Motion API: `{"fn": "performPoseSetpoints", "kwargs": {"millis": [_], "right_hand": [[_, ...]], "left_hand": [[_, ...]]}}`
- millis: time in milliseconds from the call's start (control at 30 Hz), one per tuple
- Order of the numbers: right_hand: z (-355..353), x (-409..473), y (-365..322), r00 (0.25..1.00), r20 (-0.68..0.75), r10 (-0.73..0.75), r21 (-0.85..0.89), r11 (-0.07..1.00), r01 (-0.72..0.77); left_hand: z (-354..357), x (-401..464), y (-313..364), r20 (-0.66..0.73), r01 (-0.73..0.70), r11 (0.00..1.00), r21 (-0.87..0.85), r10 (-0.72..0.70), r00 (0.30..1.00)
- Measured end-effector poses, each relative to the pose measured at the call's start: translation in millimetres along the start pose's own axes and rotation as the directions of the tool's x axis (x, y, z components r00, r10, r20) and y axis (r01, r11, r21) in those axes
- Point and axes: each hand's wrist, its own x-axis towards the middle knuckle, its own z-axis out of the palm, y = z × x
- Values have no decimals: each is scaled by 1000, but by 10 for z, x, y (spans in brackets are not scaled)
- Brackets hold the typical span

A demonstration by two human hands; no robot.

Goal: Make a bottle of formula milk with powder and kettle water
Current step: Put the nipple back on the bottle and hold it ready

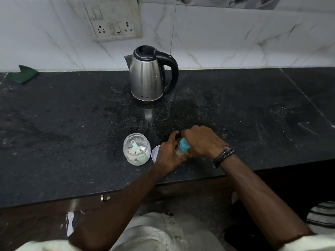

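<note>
You have the small clear baby bottle with the teal screw collar [182, 146] tilted between both hands near the front edge of the dark stone worktop [72, 124]. Your left hand [168, 154] curls round its body; your right hand [201, 142] grips the collar. It looks like a cap-twisting step; whether on or off, I cannot tell. The open clear powder jar with a teal scoop [136, 149] sits just left, the steel kettle [148, 75] well behind near the back edge. Next, keep the bottle steady.

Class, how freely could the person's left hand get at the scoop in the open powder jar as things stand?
Probably not at once: the left hand grips the bottle. Once released, the lidless jar beside it leaves the scoop open.
</note>
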Motion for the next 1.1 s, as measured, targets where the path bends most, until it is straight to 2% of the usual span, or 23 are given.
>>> {"fn": "performPoseSetpoints", "kwargs": {"millis": [200,400,633,767,833,900,1000,1100], "right_hand": [[51,23,73,995,-97,4,30,1000,-1],[138,61,121,988,-148,49,71,997,-39],[261,31,-6,939,-274,209,108,977,-185],[331,13,-95,889,-324,323,203,942,-268],[361,-1,-82,882,-332,335,196,939,-283],[355,-29,11,909,-290,300,158,952,-263],[343,-32,163,972,-187,139,131,985,-116],[397,0,226,986,-167,18,151,989,8]], "left_hand": [[10,10,-28,7,-38,998,53,38,999],[25,-1,-34,-1,1,999,44,-1,1000],[32,-28,21,-55,8,999,46,-6,998],[29,-43,33,-66,13,997,75,-8,998],[24,-51,36,-62,16,997,76,-11,998],[20,-60,44,-55,20,998,57,-17,998],[3,-69,80,-43,28,1000,13,-28,999],[-5,-75,75,-42,15,1000,3,-15,999]]}}
